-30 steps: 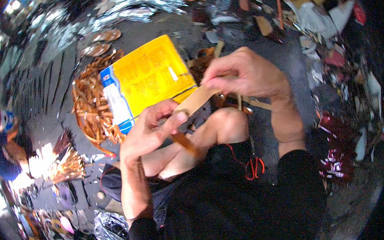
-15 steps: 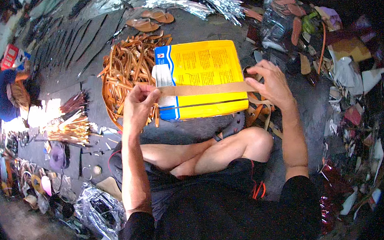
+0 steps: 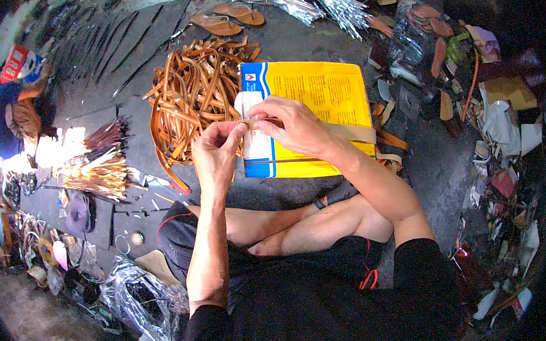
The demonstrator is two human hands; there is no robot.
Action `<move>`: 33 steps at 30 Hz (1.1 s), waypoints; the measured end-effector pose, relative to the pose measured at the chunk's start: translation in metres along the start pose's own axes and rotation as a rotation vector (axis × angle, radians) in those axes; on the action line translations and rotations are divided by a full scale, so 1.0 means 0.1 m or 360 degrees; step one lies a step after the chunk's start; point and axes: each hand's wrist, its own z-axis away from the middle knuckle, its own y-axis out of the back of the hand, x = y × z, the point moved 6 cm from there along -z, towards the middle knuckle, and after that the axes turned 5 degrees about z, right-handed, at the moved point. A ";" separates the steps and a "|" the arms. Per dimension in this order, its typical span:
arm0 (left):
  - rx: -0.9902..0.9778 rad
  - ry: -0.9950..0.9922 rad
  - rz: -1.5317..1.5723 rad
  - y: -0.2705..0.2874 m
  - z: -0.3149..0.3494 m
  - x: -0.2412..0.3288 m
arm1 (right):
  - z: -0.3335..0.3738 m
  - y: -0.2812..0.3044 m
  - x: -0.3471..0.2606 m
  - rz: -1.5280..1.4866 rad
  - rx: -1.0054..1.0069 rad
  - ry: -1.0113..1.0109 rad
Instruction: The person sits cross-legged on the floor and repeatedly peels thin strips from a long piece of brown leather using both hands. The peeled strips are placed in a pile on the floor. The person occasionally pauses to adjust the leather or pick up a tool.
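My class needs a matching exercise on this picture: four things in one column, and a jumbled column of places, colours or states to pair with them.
Things:
1. Box
2. Sandals
3. Heap of strips
4. Tan strip

Descriptions:
A. Side by side near the top of the view
B. Pinched in the fingers of the left hand
C. Yellow, with blue and white at its left end
D. Brown and tangled, just left of the box

Right pairs: 1-C, 2-A, 3-D, 4-B
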 end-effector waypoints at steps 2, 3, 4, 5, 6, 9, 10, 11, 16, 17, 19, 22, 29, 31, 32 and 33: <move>0.0028 0.0014 -0.0007 0.00 -0.02 0.00 | 0.02 0.00 -0.02 0.0062 0.0056 0.0172; 0.0028 0.0016 0.0006 0.00 -0.03 -0.01 | 0.02 0.01 -0.04 0.0074 0.0109 0.0206; 0.0028 0.0019 0.0019 0.00 -0.04 -0.02 | 0.01 0.02 -0.07 0.0087 0.0163 0.0240; 0.0028 0.0021 0.0032 0.00 -0.04 -0.03 | 0.01 0.03 -0.08 0.0100 0.0216 0.0274; 0.0013 0.0031 0.0045 -0.01 -0.05 -0.02 | 0.00 0.03 -0.06 0.0093 0.0187 0.0246; -0.0019 0.0060 0.0098 -0.04 -0.07 -0.01 | -0.01 0.02 0.00 0.0086 0.0126 0.0187; -0.0024 0.0067 0.0124 -0.04 -0.08 -0.03 | -0.01 0.03 0.00 0.0093 0.0122 0.0184; -0.0029 0.0075 0.0150 -0.04 -0.09 -0.05 | -0.02 0.03 0.00 0.0101 0.0119 0.0181; -0.0139 0.0108 0.0324 -0.07 -0.12 -0.16 | 0.01 -0.02 -0.05 0.0221 0.0093 0.0310; -0.0157 0.0164 0.0384 -0.08 -0.13 -0.18 | 0.01 -0.04 -0.06 0.0278 0.0063 0.0349; -0.0153 0.0135 0.0346 -0.09 -0.16 -0.19 | 0.02 -0.07 -0.13 0.0520 0.0046 0.0440; -0.0113 0.0138 0.0311 -0.12 -0.19 -0.21 | 0.02 -0.08 -0.18 0.0525 0.0110 0.0396; -0.0046 0.0152 0.0458 -0.10 0.01 -0.15 | 0.02 -0.05 -0.16 0.0453 0.0198 0.0279; -0.0023 0.0116 0.0351 -0.09 -0.02 -0.22 | 0.00 -0.08 -0.12 0.0430 0.0202 0.0317; -0.0013 0.0098 0.0298 -0.09 -0.04 -0.23 | 0.00 -0.09 -0.11 0.0419 0.0205 0.0335; 0.0026 0.0095 0.0410 -0.12 -0.05 -0.23 | 0.00 -0.09 -0.11 0.0398 0.0208 0.0338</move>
